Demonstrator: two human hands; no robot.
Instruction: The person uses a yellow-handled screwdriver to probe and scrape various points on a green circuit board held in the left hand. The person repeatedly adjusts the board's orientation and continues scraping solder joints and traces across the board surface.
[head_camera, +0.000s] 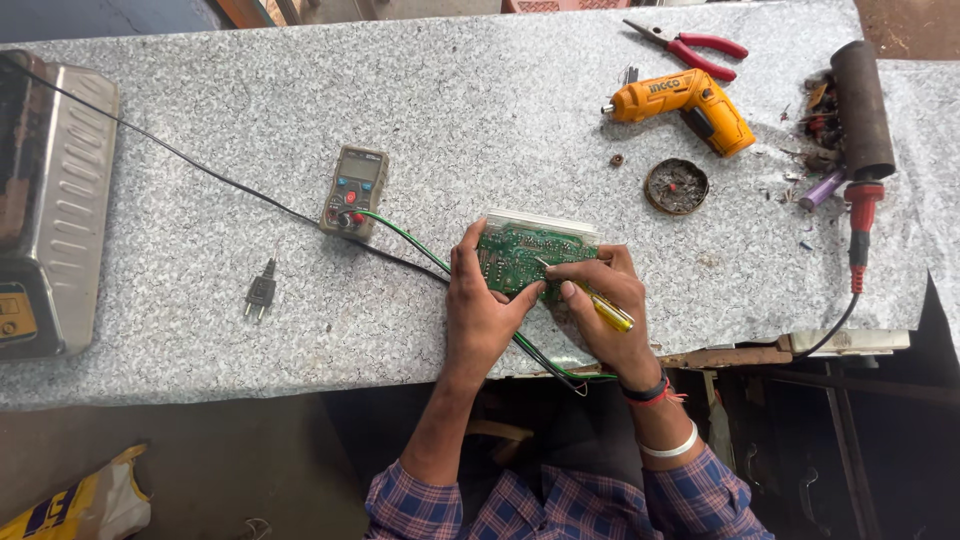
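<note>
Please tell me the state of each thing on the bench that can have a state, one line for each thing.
circuit board: held on edge, tilted, by left hand.
screwdriver: gripped in right hand, tip on the board.
multimeter: lying flat, leads plugged in; display unreadable.
power plug: loose on the bench, unplugged.
pliers: lying with handles spread.
cordless screwdriver: lying on its side, unused.

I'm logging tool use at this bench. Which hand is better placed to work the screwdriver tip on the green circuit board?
Probably the right hand: it grips the yellow-handled screwdriver with its tip on the green circuit board. The left hand holds the board's left edge, steadying it.
</note>
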